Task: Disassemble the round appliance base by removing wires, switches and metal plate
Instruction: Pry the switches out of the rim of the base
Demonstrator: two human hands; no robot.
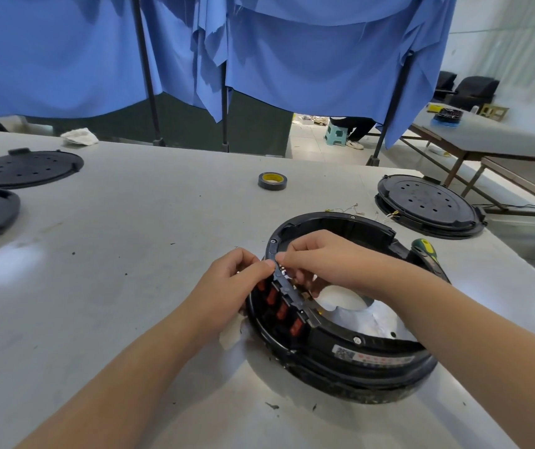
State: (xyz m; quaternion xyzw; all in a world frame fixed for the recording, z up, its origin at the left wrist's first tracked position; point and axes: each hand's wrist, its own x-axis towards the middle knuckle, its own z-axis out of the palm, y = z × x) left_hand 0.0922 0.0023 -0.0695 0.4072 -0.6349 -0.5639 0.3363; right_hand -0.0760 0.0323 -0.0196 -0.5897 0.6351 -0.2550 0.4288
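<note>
While both hands meet at the far-left rim of the base, the left hand curls its fingers against the rim's outer side, thumb tip pressed on the black strip that runs along the rim top. Opposite it, the right hand reaches in from the inner side, thumb and forefinger pinching the same strip's far end, its other fingers curled down inside the ring. Just below the left fingers, red switches sit in a row along the outer wall. Under the right fingers, inside the base, lies a silvery metal plate. Beyond the right wrist a screwdriver leans on the rim. Thin wires lie on the table past the base, well beyond the fingertips, with tape farther off.
</note>
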